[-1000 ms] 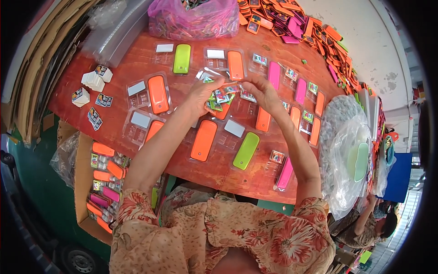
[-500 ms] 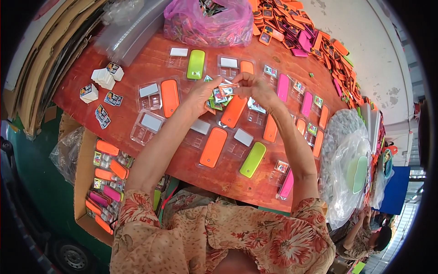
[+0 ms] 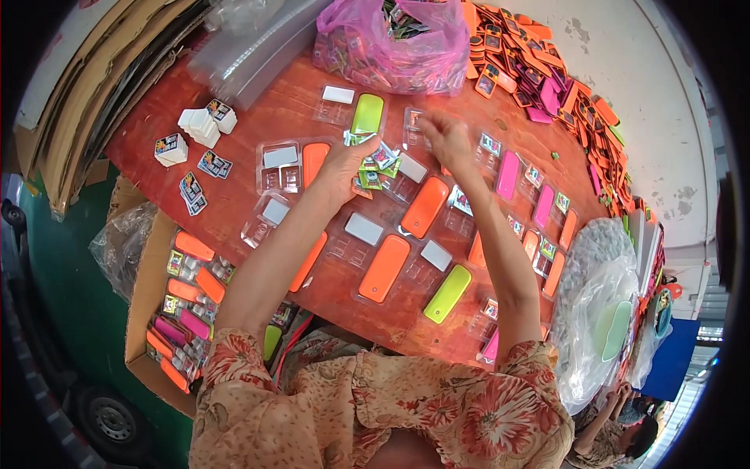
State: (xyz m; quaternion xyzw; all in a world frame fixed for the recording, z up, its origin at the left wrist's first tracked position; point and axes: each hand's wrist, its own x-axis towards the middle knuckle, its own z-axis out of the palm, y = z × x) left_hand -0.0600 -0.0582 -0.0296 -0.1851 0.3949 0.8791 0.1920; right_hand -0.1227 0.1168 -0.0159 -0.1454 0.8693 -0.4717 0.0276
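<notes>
My left hand [image 3: 348, 170] is closed on a bunch of small colourful packets [image 3: 378, 162], fanned out past the thumb. My right hand [image 3: 451, 142] is over the far part of the table, fingers curled together and slightly blurred, beside a clear plastic tray [image 3: 412, 139]. Whatever it pinches, if anything, is too small to make out. Close to the left hand lie a lime-green case [image 3: 366, 115] and an orange case [image 3: 315, 160] in clear trays. Below the right hand is another orange case [image 3: 426, 207]; a grey-white block [image 3: 411, 167] sits in a tray between the hands.
More trays with orange, pink and green cases cover the red table [image 3: 328, 301]. A pink bag of packets [image 3: 391, 55] and a heap of orange pieces [image 3: 523, 59] stand behind. Card stacks [image 3: 199, 127] lie left; a carton [image 3: 148, 313] holds filled trays. Plastic bags [image 3: 582, 313] are at right.
My right hand has left the packets in my left hand and moved away toward a far tray. The left hand keeps its bunch. The whole view has shifted slightly.
</notes>
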